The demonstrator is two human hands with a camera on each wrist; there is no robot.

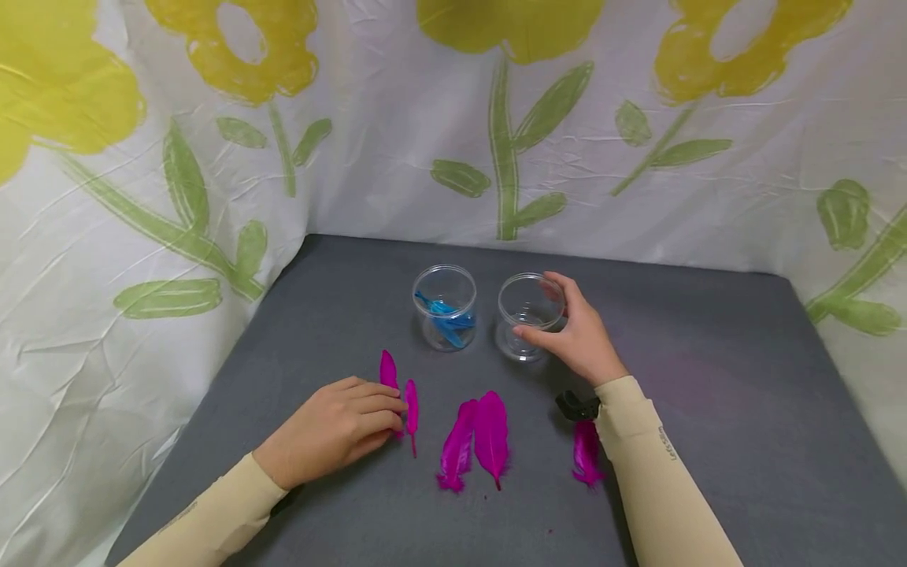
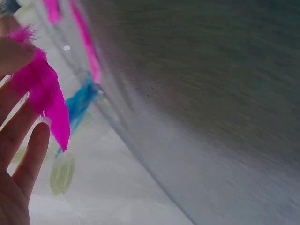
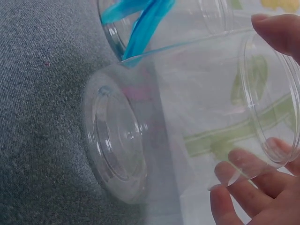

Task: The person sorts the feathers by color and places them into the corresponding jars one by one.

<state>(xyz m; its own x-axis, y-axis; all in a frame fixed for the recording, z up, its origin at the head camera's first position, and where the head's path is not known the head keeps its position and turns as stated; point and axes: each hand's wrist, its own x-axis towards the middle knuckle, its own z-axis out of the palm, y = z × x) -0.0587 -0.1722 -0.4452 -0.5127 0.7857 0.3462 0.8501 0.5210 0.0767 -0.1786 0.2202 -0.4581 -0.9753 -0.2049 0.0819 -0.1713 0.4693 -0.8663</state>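
Note:
My left hand [image 1: 347,423] pinches a magenta feather [image 2: 51,101] between thumb and fingers, low over the table; the head view shows its tip [image 1: 386,368] beyond the fingers. Just beside those fingertips lies a slimmer magenta feather [image 1: 412,403]. With thumb and fingers around its rim, my right hand [image 1: 590,340] grips a clear jar [image 3: 197,89] that stands upright and holds nothing. To its left is a second clear jar [image 1: 429,332] with blue feathers [image 1: 452,321] inside.
Two magenta feathers, one frayed [image 1: 457,447] and one smooth [image 1: 492,435], lie side by side on the grey table [image 1: 723,409]. Another feather [image 1: 586,455] lies partly under my right wrist. A flower-printed curtain [image 1: 383,157] borders the table's back and sides.

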